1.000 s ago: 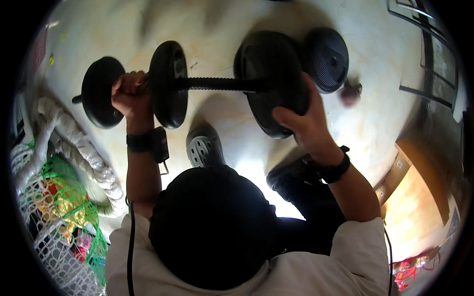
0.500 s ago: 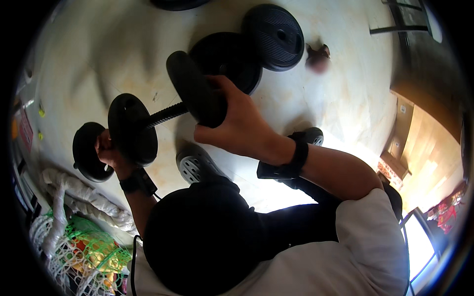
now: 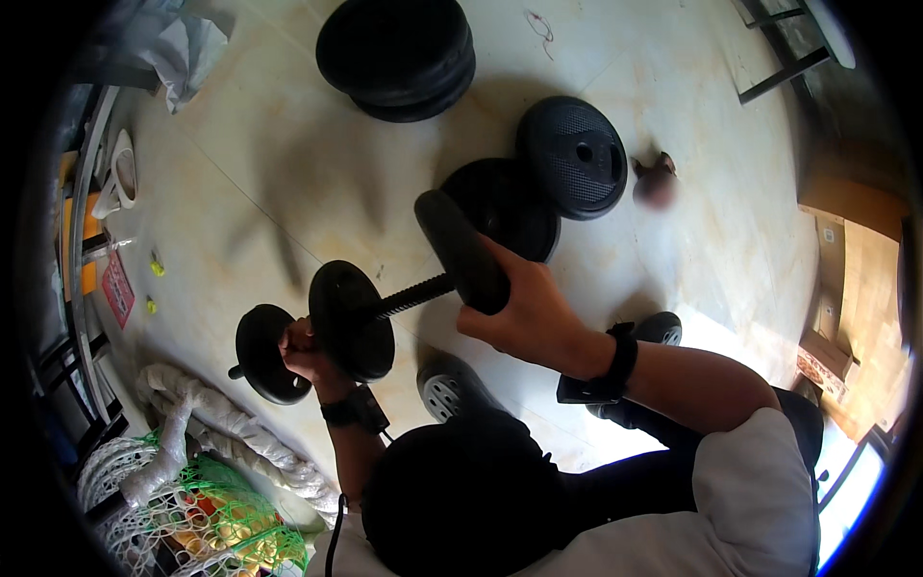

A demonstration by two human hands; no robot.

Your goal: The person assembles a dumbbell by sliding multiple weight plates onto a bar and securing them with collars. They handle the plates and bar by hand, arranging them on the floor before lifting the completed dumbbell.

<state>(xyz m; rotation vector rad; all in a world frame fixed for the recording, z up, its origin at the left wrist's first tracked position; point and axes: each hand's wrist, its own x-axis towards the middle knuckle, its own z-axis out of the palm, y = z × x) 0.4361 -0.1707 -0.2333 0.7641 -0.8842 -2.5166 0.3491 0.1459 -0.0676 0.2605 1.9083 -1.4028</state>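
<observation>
A dumbbell [image 3: 370,313] sits in the middle of the frame, held off the pale tiled floor [image 3: 288,173] and tilted, its right end higher than its left. The left hand [image 3: 306,354] is wrapped tight around the bar [image 3: 415,293] between two plates: a small outer plate [image 3: 261,354] at centre left and a larger plate [image 3: 348,319] just to its right. A black band with a small device sits on that wrist. The threaded part of the bar runs up and right from the larger plate to a third plate [image 3: 463,252], seen nearly edge-on. The right hand [image 3: 524,313] cups this plate from below and behind, fingers curled over its rim and thumb side pressed on its face; a black wristband with a flat device is on that wrist.

On the floor just behind the third plate lies a loose plate [image 3: 519,207], partly hidden by it. A ribbed plate [image 3: 575,154] with a centre hole overlaps its upper right edge. A stack of plates [image 3: 399,53] stands well apart at top centre. A small blurred brown thing [image 3: 656,183] lies right of the ribbed plate.

Two shoes show under the arms: a grey one [image 3: 444,389] at centre and a dark one [image 3: 654,332] to the right. A wrapped white bundle [image 3: 216,423] and green netting [image 3: 212,505] fill the lower left.
</observation>
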